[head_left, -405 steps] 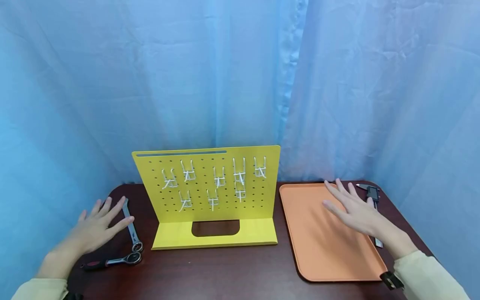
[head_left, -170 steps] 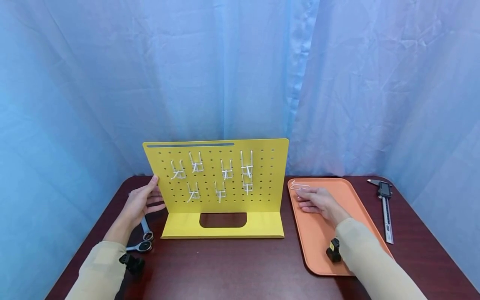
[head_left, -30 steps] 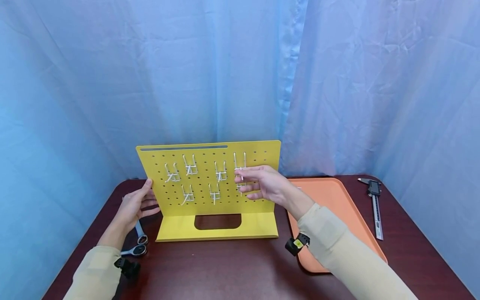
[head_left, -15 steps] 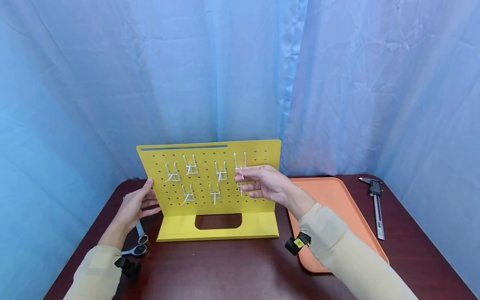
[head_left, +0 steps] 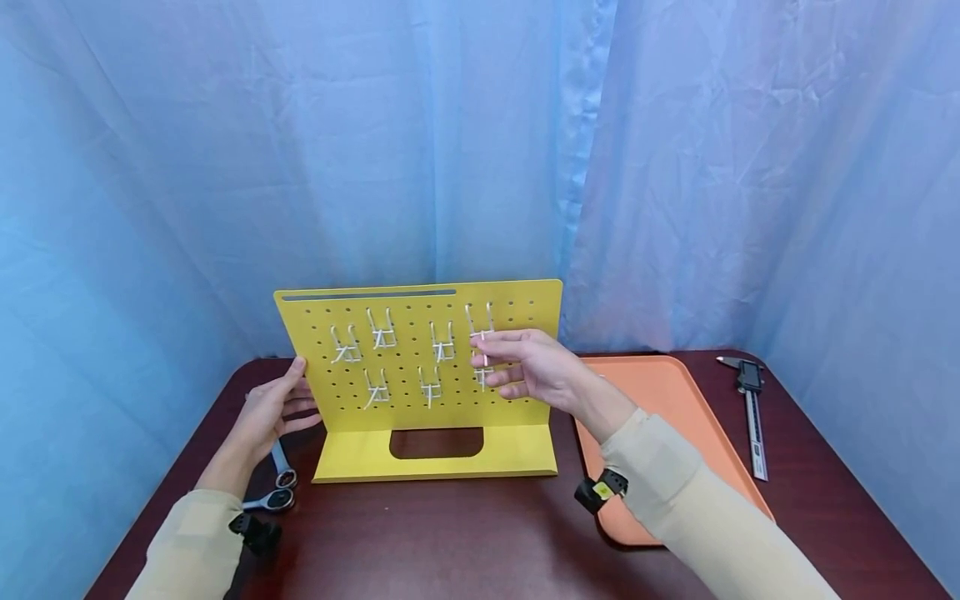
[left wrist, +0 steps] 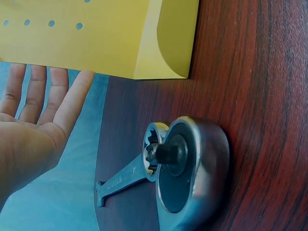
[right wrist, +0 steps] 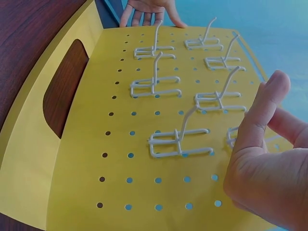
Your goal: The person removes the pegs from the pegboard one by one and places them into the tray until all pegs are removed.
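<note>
While the yellow pegboard stands on the dark wood table: both hands are at it, one by its left edge, the other in front of its right part.
Left hand: rests at the pegboard's left edge, the thumb touching that edge; the other fingers are fairly straight and a little spread, their tips hidden by the pegboard.
Right hand: pinches a white hook between thumb and forefinger; the remaining fingers are apart from one another, in front of the pegboard. How firm the pinch is, I cannot tell.
Pinched hook: on the upper right part of the pegboard, its two prongs upward, its lower part partly covered by the fingers.
Lower hook: just below the pinched one, partly behind the fingers.
Five other hooks: across the left and middle of the pegboard, three higher and two lower.
Tools: left of the pegboard, near its foot, a combination wrench with its ring end just beside a ratchet.
Orange tray: right of the pegboard, partly under the right forearm.
Caliper: farther right of the pegboard, beyond the tray.
Blue curtain: behind the pegboard.
</note>
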A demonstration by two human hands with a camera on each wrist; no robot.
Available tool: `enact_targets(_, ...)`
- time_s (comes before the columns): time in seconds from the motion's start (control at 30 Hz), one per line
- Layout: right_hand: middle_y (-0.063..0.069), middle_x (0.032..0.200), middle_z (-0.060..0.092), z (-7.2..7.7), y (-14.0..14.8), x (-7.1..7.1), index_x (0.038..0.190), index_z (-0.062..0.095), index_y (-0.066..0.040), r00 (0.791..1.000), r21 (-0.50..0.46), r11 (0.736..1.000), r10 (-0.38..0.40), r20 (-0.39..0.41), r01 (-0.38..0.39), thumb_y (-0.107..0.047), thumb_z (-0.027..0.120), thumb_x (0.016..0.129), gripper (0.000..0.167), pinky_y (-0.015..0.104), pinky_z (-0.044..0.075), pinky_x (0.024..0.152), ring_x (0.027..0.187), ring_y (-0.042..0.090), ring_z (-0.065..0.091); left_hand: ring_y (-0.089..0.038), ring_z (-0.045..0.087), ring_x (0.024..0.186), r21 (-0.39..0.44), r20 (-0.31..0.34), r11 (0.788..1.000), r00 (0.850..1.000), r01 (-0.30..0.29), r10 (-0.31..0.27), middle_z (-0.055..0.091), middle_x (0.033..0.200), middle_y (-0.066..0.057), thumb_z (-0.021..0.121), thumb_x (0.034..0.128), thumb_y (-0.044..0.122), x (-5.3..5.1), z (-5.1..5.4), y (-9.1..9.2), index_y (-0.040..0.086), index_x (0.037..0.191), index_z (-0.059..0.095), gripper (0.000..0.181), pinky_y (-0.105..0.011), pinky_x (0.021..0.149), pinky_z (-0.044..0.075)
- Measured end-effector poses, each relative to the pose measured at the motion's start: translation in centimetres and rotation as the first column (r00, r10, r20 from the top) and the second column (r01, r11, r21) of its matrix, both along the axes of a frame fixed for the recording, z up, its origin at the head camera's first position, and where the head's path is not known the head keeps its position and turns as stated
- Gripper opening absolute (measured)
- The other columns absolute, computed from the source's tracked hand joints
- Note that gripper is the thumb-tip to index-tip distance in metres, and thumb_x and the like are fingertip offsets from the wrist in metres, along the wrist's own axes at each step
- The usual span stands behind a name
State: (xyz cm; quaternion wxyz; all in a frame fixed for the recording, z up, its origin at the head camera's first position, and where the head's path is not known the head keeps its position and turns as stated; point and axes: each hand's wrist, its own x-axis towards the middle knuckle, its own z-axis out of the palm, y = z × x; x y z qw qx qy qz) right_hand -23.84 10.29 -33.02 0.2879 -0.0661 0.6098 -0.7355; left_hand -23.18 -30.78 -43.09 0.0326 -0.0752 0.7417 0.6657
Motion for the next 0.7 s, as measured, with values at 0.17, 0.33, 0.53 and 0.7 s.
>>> enact_targets(0.17,0.005,0.104,0.072,0.0,0.6,0.1,0.143,0.055,-0.004,0.999,0.014,1.0,-0.003,-0.033,0.003,-0.022,0.064,0.102,0.046,0.024,0.055,0.057,0.067,0.013,0.068,-0.017,0.071,0.093,0.0,-0.003,1.0,1.0,0.0,0.0,0.07,0.101,-0.001,0.058,0.0942,0.065,-0.2,-0.2,-0.1,0.003,0.118,0.061,0.067,-0.04,0.081,0.062)
enact_targets(0.33,0.007,0.105,0.071,0.0,1.4,0.5,0.143,0.055,-0.006,0.998,0.021,1.0,-0.012,-0.061,0.013,-0.023,0.065,0.102,0.045,0.025,0.055,0.056,0.066,0.014,0.068,-0.017,0.071,0.092,0.009,-0.008,1.0,1.0,0.007,-0.007,0.07,0.1,-0.002,0.058,0.0948,0.064,-0.2,-0.2,-0.1,0.001,0.118,0.061,0.067,-0.04,0.081,0.062)
enact_targets(0.53,0.007,0.101,0.071,-0.1,2.3,1.2,0.144,0.054,-0.005,0.993,0.027,1.0,-0.005,-0.118,0.008,-0.026,0.068,0.1,0.05,0.028,0.057,0.055,0.065,0.015,0.069,-0.017,0.071,0.093,0.01,-0.014,1.0,1.0,0.011,-0.011,0.07,0.1,-0.001,0.058,0.0952,0.064,-0.1,-0.2,-0.1,0.003,0.118,0.062,0.065,-0.04,0.081,0.061)
enact_targets(0.7,0.007,0.099,0.071,-0.3,3.4,1.7,0.144,0.052,-0.003,0.987,0.038,0.999,-0.016,-0.161,0.023,-0.027,0.07,0.099,0.054,0.028,0.057,0.053,0.065,0.015,0.069,-0.017,0.072,0.093,0.013,-0.018,1.0,1.0,0.01,-0.01,0.071,0.099,-0.001,0.058,0.0954,0.064,-0.1,-0.2,0.0,0.005,0.115,0.065,0.062,-0.04,0.081,0.062)
